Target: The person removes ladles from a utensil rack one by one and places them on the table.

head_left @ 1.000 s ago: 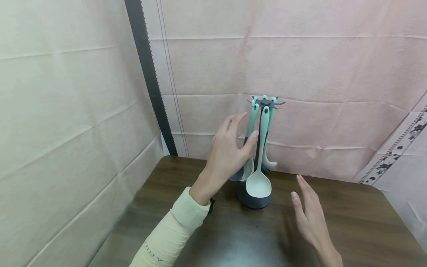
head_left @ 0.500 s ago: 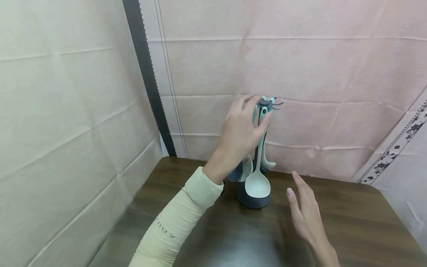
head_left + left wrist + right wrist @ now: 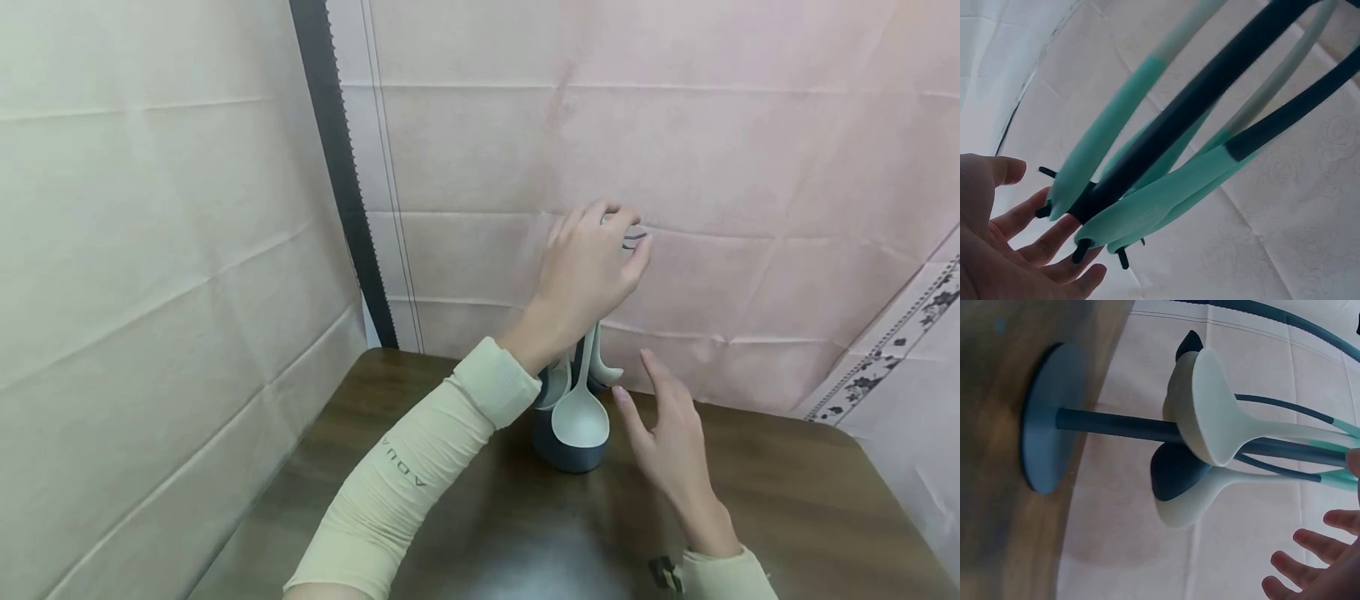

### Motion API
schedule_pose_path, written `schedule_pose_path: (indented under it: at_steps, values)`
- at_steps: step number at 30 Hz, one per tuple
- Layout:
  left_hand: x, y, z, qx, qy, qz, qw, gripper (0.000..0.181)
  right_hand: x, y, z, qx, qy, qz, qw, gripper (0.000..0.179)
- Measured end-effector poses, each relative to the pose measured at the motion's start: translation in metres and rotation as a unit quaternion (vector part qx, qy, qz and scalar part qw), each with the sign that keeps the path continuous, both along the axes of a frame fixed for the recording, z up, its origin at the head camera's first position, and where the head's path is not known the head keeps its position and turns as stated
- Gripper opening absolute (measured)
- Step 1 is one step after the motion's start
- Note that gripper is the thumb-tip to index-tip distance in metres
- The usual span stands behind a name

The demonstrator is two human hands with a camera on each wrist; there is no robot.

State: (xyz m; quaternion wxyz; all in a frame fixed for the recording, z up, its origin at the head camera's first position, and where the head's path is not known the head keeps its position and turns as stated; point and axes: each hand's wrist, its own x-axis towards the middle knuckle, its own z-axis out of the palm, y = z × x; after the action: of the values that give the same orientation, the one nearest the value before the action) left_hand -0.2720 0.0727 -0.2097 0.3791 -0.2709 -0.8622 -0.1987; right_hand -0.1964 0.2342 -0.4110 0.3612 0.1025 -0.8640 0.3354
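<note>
A dark blue stand [image 3: 1054, 425] holds several hanging kitchen utensils with mint-green handles [image 3: 1104, 137]. At its front hangs a pale ladle [image 3: 580, 418], bowl down. My left hand [image 3: 588, 267] is over the top of the stand, hiding most of the hooks and handles in the head view. In the left wrist view, its fingers [image 3: 1041, 247] reach loosely around the hooked top, with the thumb apart. My right hand [image 3: 671, 442] is just right of the ladle, fingers spread and holding nothing. In the right wrist view, a dark utensil head [image 3: 1175, 472] hangs beside the ladle.
The stand rests near the back edge of a brown wooden table [image 3: 480, 508]. Creased pale cloth [image 3: 750, 167] hangs close behind it, and another cloth [image 3: 150, 292] hangs along the left side.
My left hand has moved up and right, from beside the handles to over the stand's top. My right hand has moved left and forward, closer to the ladle. The stand keeps its place.
</note>
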Motion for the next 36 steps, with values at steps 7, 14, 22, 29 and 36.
schedule_pose_path:
  at_steps: [7, 14, 22, 29, 36]
  values:
    - [-0.009, 0.014, 0.001, -0.043, -0.022, 0.062, 0.9969, 0.041, -0.013, -0.005, 0.024, 0.008, 0.054, 0.017, 0.9984, 0.062]
    - [-0.009, 0.028, 0.000, -0.095, -0.066, 0.140, 0.9833, 0.041, -0.020, -0.009, 0.054, 0.014, 0.095, 0.028, 0.9950, 0.061]
    - [-0.012, 0.031, -0.009, -0.095, -0.042, 0.180, 0.9782, 0.036, -0.031, -0.009, 0.078, -0.042, 0.048, 0.051, 0.9966, 0.055]
    - [-0.013, 0.030, -0.012, -0.099, -0.032, 0.179, 0.9783, 0.035, -0.032, -0.011, 0.099, -0.195, -0.060, 0.148, 0.9677, 0.055]
    - [-0.016, 0.031, -0.015, -0.087, 0.002, 0.183, 0.9793, 0.038, -0.041, -0.015, 0.112, -0.207, -0.082, 0.131, 0.9660, 0.050]
